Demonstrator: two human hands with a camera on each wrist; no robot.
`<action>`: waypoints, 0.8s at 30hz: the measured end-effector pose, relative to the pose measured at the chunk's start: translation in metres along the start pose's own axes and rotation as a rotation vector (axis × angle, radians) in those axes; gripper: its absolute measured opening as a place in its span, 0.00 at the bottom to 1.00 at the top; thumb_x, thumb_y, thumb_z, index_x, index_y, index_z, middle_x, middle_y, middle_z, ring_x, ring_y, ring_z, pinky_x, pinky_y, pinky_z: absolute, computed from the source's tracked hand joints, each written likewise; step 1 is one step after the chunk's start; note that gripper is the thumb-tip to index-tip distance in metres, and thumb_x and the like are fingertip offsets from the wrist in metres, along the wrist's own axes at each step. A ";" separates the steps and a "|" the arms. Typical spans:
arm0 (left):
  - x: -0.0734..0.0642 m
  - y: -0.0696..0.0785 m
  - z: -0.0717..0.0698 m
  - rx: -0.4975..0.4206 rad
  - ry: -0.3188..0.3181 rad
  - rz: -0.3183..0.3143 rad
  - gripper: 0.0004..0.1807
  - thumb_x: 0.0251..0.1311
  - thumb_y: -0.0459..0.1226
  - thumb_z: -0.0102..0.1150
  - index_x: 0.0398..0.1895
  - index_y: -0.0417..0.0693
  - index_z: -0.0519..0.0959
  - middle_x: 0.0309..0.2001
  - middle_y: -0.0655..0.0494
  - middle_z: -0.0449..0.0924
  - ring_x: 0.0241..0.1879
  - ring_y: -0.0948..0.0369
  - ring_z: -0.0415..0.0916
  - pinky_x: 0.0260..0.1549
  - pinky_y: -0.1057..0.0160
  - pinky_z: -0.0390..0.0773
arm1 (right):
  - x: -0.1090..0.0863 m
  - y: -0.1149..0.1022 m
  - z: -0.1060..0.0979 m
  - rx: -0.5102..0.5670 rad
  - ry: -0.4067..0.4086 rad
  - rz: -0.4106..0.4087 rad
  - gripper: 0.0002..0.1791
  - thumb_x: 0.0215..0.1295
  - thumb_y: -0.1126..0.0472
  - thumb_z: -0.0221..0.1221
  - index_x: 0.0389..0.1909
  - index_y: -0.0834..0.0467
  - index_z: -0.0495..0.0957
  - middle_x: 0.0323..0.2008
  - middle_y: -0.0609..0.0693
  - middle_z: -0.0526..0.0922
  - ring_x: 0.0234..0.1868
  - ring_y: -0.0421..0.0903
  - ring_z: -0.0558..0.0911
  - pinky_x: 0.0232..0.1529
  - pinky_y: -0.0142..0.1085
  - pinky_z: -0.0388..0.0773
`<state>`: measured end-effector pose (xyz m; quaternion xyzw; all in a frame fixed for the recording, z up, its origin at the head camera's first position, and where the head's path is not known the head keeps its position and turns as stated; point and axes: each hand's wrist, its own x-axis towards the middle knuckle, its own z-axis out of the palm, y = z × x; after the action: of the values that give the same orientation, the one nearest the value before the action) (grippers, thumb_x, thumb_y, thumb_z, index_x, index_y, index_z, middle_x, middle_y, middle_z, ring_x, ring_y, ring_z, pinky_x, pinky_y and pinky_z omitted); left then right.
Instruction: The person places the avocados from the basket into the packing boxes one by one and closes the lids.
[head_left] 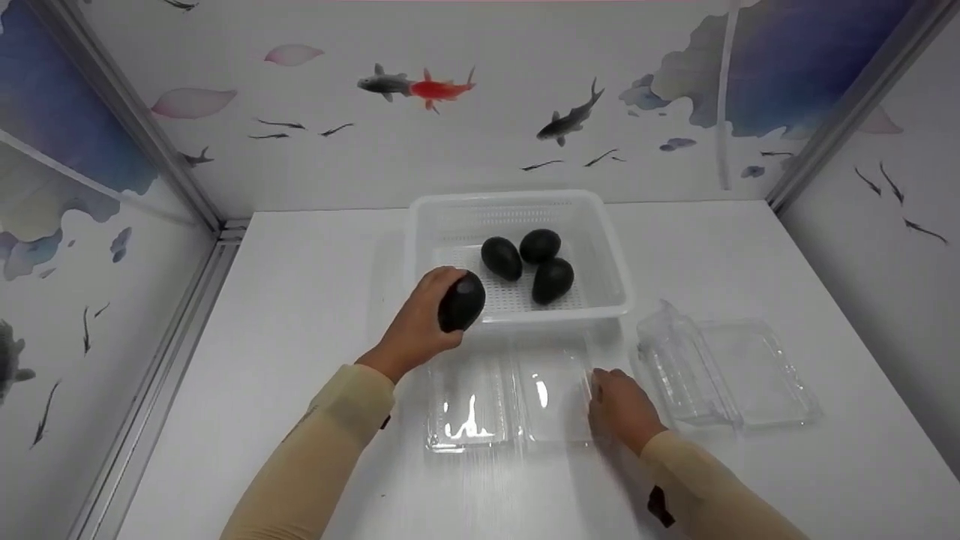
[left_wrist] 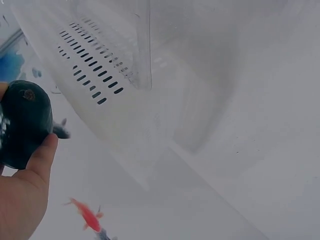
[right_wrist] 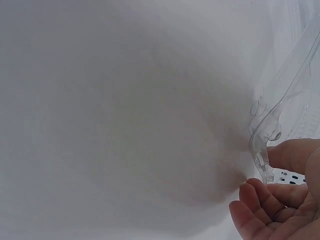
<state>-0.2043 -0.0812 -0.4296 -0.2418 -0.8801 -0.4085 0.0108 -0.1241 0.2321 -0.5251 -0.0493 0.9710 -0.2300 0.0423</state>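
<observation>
My left hand (head_left: 421,324) grips a dark avocado (head_left: 462,301), held up by the near left corner of the white basket (head_left: 517,317). In the left wrist view, the thumb presses the side of that avocado (left_wrist: 27,125) and its stem end shows. My right hand (head_left: 624,406) is at the right edge of an opened clear plastic clamshell (head_left: 551,390), in front of the basket. The right wrist view shows the clamshell's rim (right_wrist: 261,145) between the thumb and curled fingers of that hand (right_wrist: 285,195). Three more avocados, one of them nearest the front (head_left: 553,281), lie inside the basket.
A second open clear clamshell (head_left: 757,371) lies on the white table (head_left: 300,300), right of my right hand. Panels printed with fish, such as the back wall (head_left: 480,150), enclose the table at the back and both sides.
</observation>
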 end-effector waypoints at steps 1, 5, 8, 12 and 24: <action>-0.001 0.001 0.000 0.012 -0.007 -0.001 0.43 0.45 0.26 0.68 0.69 0.47 0.64 0.68 0.50 0.60 0.66 0.53 0.61 0.63 0.53 0.65 | 0.000 0.000 0.000 0.000 0.000 0.000 0.05 0.55 0.73 0.57 0.32 0.63 0.73 0.24 0.50 0.69 0.27 0.46 0.67 0.29 0.40 0.68; -0.008 0.003 0.000 0.061 -0.038 -0.002 0.44 0.46 0.27 0.68 0.70 0.49 0.63 0.70 0.51 0.58 0.67 0.54 0.60 0.62 0.53 0.67 | 0.000 0.001 0.001 -0.004 -0.005 0.012 0.06 0.55 0.72 0.56 0.34 0.63 0.74 0.25 0.50 0.70 0.27 0.46 0.68 0.30 0.42 0.69; -0.013 0.004 0.002 0.094 -0.054 0.011 0.43 0.47 0.27 0.67 0.70 0.49 0.63 0.70 0.51 0.58 0.67 0.53 0.60 0.61 0.52 0.68 | 0.001 0.001 0.001 -0.007 -0.007 0.021 0.05 0.55 0.72 0.56 0.32 0.62 0.73 0.26 0.51 0.70 0.28 0.47 0.68 0.30 0.42 0.69; -0.020 0.003 0.005 0.155 -0.068 0.060 0.43 0.47 0.26 0.67 0.69 0.50 0.64 0.70 0.50 0.58 0.68 0.52 0.59 0.60 0.51 0.70 | 0.001 0.001 0.002 0.007 -0.003 0.025 0.06 0.56 0.71 0.55 0.35 0.64 0.75 0.27 0.51 0.71 0.29 0.47 0.69 0.32 0.43 0.71; -0.035 0.003 0.020 0.336 -0.104 0.288 0.39 0.48 0.24 0.64 0.67 0.50 0.67 0.68 0.47 0.61 0.67 0.50 0.61 0.54 0.55 0.76 | 0.000 0.003 0.004 -0.002 0.005 0.028 0.12 0.58 0.71 0.56 0.44 0.68 0.76 0.28 0.52 0.72 0.30 0.47 0.70 0.34 0.44 0.71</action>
<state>-0.1682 -0.0798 -0.4486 -0.3803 -0.8915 -0.2376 0.0638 -0.1238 0.2335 -0.5302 -0.0352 0.9720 -0.2284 0.0430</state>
